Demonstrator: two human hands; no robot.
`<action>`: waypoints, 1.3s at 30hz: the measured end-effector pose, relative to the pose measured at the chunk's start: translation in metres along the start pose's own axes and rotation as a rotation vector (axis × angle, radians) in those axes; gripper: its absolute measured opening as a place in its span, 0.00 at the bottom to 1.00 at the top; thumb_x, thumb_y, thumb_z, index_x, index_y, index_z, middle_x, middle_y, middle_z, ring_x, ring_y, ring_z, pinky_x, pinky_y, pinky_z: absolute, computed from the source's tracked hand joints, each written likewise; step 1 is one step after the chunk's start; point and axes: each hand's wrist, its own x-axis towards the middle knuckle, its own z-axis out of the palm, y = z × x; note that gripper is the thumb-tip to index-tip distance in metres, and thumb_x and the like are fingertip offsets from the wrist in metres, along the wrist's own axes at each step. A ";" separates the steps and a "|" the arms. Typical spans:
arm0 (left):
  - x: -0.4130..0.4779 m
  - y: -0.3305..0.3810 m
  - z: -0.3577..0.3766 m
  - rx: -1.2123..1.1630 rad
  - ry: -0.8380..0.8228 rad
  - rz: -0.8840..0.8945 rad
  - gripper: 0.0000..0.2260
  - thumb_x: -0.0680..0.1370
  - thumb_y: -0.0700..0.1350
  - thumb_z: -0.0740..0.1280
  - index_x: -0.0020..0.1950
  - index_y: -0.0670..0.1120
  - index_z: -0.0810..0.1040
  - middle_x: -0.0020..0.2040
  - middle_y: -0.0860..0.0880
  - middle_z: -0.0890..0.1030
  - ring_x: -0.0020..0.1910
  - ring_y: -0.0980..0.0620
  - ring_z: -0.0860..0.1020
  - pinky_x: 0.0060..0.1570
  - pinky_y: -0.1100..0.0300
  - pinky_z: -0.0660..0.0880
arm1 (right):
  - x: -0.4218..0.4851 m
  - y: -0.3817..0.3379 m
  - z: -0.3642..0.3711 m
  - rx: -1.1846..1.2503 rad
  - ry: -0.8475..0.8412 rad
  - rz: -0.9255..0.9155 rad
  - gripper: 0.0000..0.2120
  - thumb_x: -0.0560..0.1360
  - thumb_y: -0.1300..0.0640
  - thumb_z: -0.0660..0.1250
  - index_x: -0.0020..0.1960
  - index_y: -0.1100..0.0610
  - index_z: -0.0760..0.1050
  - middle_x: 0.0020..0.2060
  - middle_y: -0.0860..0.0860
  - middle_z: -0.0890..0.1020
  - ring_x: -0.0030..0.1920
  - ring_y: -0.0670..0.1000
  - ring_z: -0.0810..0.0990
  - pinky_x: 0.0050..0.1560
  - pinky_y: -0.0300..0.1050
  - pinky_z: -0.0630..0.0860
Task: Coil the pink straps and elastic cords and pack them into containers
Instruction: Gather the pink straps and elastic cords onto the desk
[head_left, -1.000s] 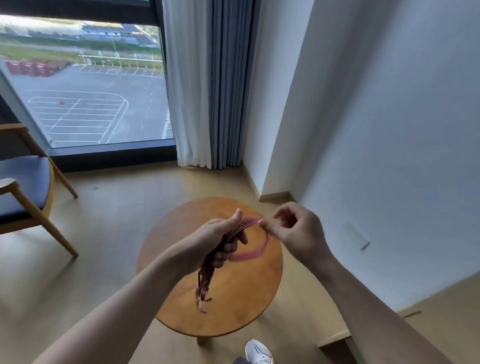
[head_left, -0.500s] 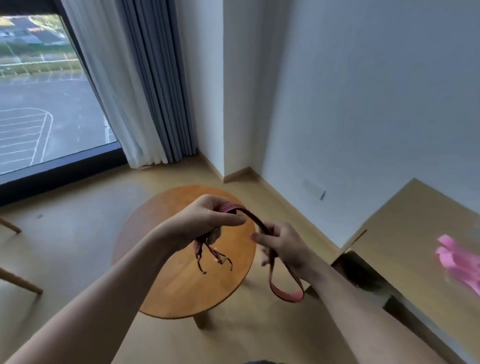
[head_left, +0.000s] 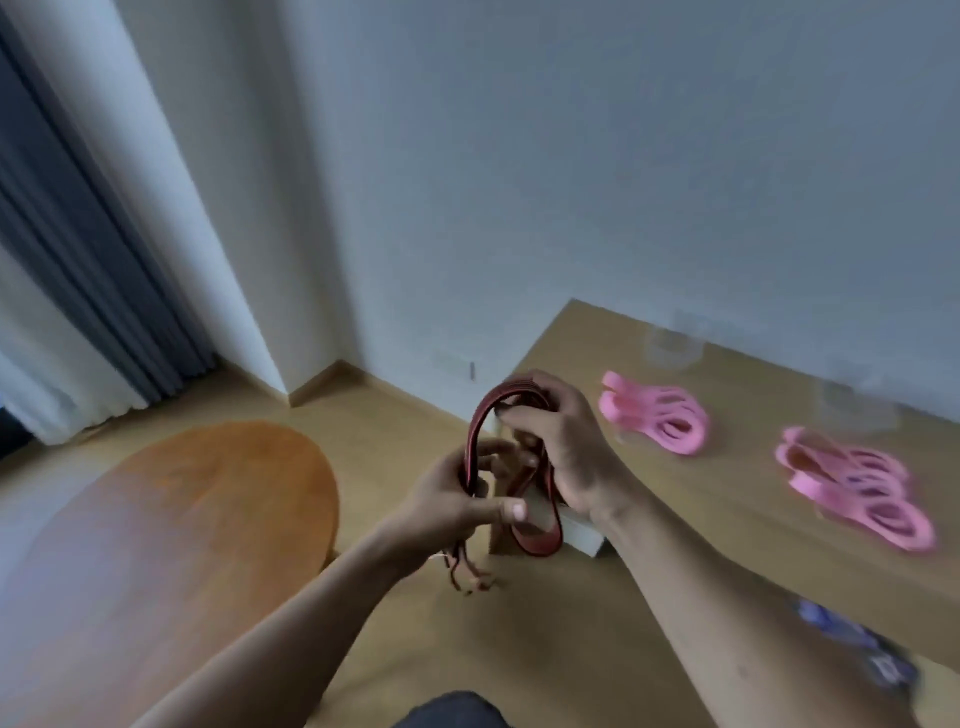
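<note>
1. The dark red elastic cord (head_left: 537, 543) is held in the air between both hands, above the floor and just beside the corner of the wooden desk (head_left: 582, 343). It is in no container yet.
2. The left hand (head_left: 462, 499) pinches the gathered strands between thumb and fingers. The loose ends (head_left: 467, 577) dangle below it.
3. The right hand (head_left: 566, 447) has its fingers curled round the top of the loop.
4. Judged: the coil is part-made. Hold the left pinch fixed as the anchor while the right hand lays each turn flat, matching the one before.
5. Risk: elastic springs open if the pinch eases, so wrap the ends round the bundle before letting go.
6. Two pink strap coils (head_left: 660, 415) (head_left: 857, 488) lie on the desk. The clear containers (head_left: 672, 348) (head_left: 852, 410) stand behind them, too blurred to judge their mouths, so a tight coil is safer.
</note>
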 end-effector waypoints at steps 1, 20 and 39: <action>0.012 0.005 0.029 -0.015 -0.074 0.034 0.24 0.65 0.51 0.84 0.58 0.50 0.82 0.47 0.52 0.83 0.38 0.50 0.78 0.34 0.60 0.75 | -0.013 -0.005 -0.019 -0.013 0.035 -0.029 0.06 0.67 0.63 0.69 0.44 0.60 0.78 0.35 0.57 0.74 0.35 0.53 0.73 0.33 0.45 0.71; 0.123 0.030 0.409 0.111 -0.612 0.071 0.10 0.69 0.38 0.71 0.51 0.44 0.82 0.41 0.52 0.85 0.39 0.58 0.81 0.38 0.61 0.79 | -0.226 -0.027 -0.327 -0.182 0.652 -0.114 0.17 0.70 0.53 0.77 0.57 0.47 0.80 0.53 0.49 0.86 0.57 0.48 0.83 0.60 0.42 0.77; 0.274 0.044 0.608 -0.123 -0.835 -0.245 0.16 0.69 0.41 0.71 0.56 0.46 0.79 0.43 0.51 0.78 0.32 0.53 0.74 0.32 0.58 0.72 | -0.249 -0.029 -0.550 -0.131 1.443 0.065 0.13 0.81 0.50 0.66 0.40 0.53 0.80 0.24 0.42 0.73 0.26 0.42 0.71 0.33 0.42 0.69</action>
